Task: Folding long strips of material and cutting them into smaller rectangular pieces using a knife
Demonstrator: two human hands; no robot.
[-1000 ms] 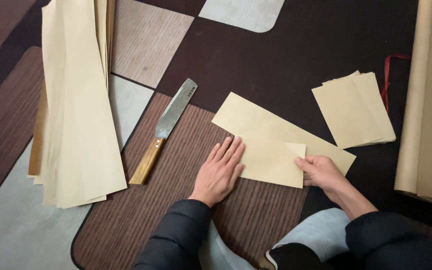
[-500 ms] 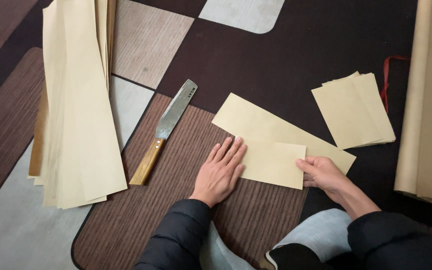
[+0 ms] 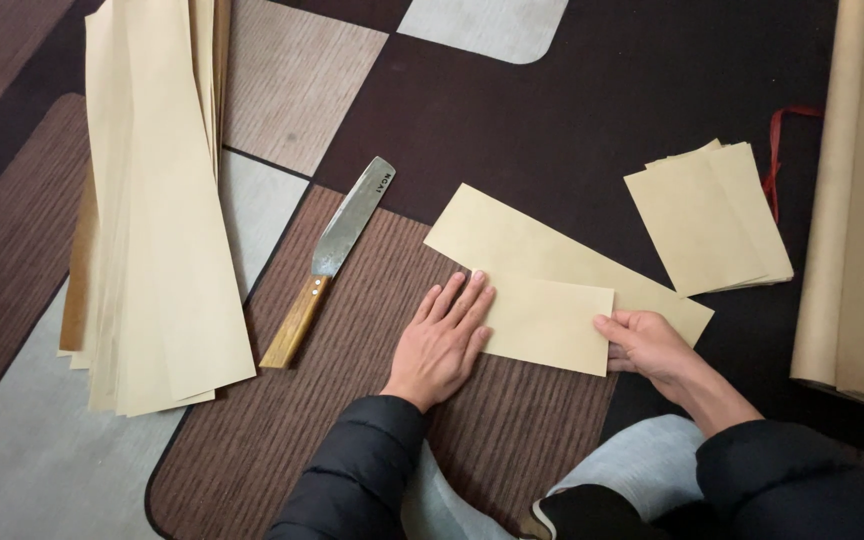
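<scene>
Head view, looking down at the floor. Folded paper strip (image 3: 552, 300) lay flat on the brown ribbed patch of the patterned floor mat (image 3: 282, 440), its near end doubled back over the longer length, which ran off toward the upper left. My left hand (image 3: 445, 340) was flat and open, fingers together, pressing on the folded flap's left edge. My right hand (image 3: 647, 343) gripped the flap's right edge, thumb on top and fingers curled; whether they were tucked beneath the paper I could not tell.

Risks noted: paper thin and slick, so uneven pressure from either hand could skew the flap off the strip below and set a crooked crease. Ribbed mat underneath was soft; a hard press might wrinkle or dent the sheet rather than crease it cleanly.

Knife (image 3: 332, 262), wooden handle, broad blade, lay just beside my left hand, blade pointing away. A careless sweep leftward could catch it.

Further out: stack of folded sheets (image 3: 709, 217) well apart on the right, near a big paper roll (image 3: 857, 200); long cut strips (image 3: 157, 210) piled loosely at far left, liable to slide if nudged.
</scene>
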